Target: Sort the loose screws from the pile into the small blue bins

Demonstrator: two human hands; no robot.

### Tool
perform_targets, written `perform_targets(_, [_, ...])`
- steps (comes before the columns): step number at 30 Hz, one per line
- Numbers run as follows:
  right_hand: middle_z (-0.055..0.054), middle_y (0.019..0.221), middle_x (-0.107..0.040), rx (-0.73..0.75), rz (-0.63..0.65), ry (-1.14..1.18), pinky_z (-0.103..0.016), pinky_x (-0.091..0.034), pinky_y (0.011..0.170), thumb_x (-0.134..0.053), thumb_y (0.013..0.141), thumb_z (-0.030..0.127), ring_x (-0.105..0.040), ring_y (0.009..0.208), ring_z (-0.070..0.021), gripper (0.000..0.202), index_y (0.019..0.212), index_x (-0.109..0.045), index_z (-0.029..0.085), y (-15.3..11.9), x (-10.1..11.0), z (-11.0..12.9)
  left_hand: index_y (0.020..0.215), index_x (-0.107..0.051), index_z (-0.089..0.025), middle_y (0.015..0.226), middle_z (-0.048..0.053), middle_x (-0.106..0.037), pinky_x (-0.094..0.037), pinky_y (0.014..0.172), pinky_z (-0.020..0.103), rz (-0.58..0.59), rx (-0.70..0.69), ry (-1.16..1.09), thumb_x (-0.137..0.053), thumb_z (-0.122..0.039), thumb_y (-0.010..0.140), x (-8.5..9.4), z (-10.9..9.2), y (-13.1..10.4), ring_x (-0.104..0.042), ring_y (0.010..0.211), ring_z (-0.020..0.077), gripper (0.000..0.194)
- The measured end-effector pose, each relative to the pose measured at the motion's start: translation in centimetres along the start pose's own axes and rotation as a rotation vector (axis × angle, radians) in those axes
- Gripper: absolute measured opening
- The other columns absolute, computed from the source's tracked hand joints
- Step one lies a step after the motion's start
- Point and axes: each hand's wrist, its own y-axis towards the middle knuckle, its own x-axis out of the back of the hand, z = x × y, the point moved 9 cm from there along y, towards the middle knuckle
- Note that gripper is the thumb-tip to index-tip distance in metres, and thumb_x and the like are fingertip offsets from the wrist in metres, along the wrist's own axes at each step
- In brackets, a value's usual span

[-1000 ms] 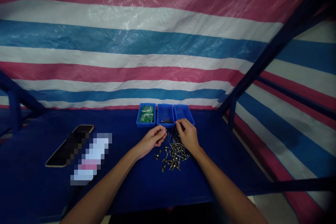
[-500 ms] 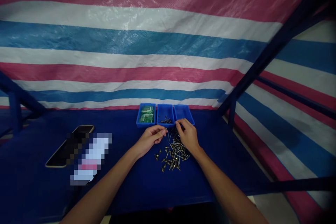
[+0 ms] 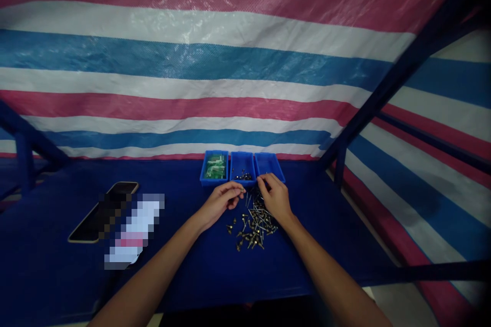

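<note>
My left hand (image 3: 222,202) is closed in a pinch on a small metal part (image 3: 242,191), just in front of the middle blue bin (image 3: 242,156). My right hand (image 3: 275,196) has its fingers bent together near the front of the right blue bin (image 3: 268,161); whatever its fingertips hold, if anything, is too small to name. Below and between the hands lies a pile of small metal parts with thin shanks (image 3: 255,225). A few small metal pieces lie in the middle bin. The left blue bin (image 3: 214,182) holds green and clear items (image 3: 216,167).
A dark phone (image 3: 86,222) and a pixelated pale object (image 3: 140,225) lie on the left of the blue table (image 3: 184,281). Blue frame bars (image 3: 368,99) rise at the sides. Striped sheeting (image 3: 192,56) hangs behind.
The view has shifted very slightly. Both hands keep nearly the same place and pose, and the small part between the left fingertips shows a little more clearly.
</note>
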Motion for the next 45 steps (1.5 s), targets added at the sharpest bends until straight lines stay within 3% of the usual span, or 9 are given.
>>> perform_targets(17, [-0.004,0.087,-0.068,0.007,-0.005,0.008,-0.032,-0.048,0.074,-0.046,0.11,0.038,-0.064,0.076,-0.0201,0.03,0.096,-0.069,0.024,0.01,0.04,0.04,0.106,-0.072,-0.019,0.087,0.002,-0.061,-0.031,0.056,0.023,-0.003,-0.032,0.06,-0.074,-0.037,0.091,0.12,0.01,0.06,-0.048,0.063,0.0087,0.024])
perform_targets(29, [-0.004,0.085,-0.067,0.0,-0.005,0.0,-0.031,-0.047,0.074,-0.047,0.109,0.037,-0.063,0.076,-0.0198,0.029,0.095,-0.068,0.023,-0.01,0.03,-0.1,0.109,-0.072,-0.02,0.087,0.001,-0.063,-0.04,0.06,0.023,0.038,-0.145,0.344,-0.071,-0.04,0.094,-0.37,-0.14,0.17,-0.052,0.066,0.0104,0.025])
perform_targets(45, [-0.003,0.088,-0.067,-0.009,0.006,0.003,-0.03,-0.046,0.075,-0.048,0.109,0.036,-0.063,0.077,-0.0185,0.028,0.096,-0.068,0.022,-0.02,-0.03,-0.18,0.112,-0.069,-0.02,0.088,0.002,-0.063,-0.039,0.058,0.022,0.044,-0.142,0.368,-0.065,-0.042,0.098,-0.59,-0.24,0.04,-0.054,0.067,0.0111,0.027])
